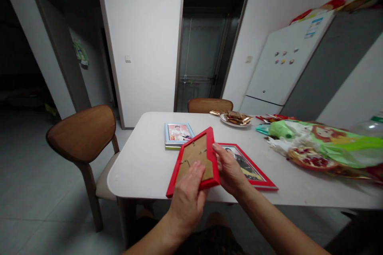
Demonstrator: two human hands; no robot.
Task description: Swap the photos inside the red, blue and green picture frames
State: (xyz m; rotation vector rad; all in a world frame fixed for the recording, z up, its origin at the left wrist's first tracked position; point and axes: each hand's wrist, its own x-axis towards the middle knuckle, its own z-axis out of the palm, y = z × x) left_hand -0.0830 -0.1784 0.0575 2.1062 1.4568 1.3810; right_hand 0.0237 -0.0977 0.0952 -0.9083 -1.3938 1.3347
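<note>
Head cam view, looking down over a white table [137, 167] in what looks like a kitchen or dining area. Both hands are on a red picture frame [213, 155], held back side up, so you see its brown backing board [199, 159] with a couple of small metal clips [184, 163] on it. The frame is tilted up off the table, just over its near edge. The left hand [187, 201] grips the lower part, back of the hand toward the camera and fingers over the backing. The right hand [229, 169] is closed around the frame's right side, clamped on the red edge. So the step in hand looks like working on the back of this one frame. The clips are too small to say how they're turned.

Right below the right wrist, a second red picture frame [249, 167] lies flat with its photo up, and a pale blue frame [178, 134] lies further up the table, picture up too. Past those are a plate of gold-wrapped snacks [235, 119] and a green plastic bag [326, 143], with a wooden chair [80, 133] off to the left and a white fridge [281, 63] to the right
</note>
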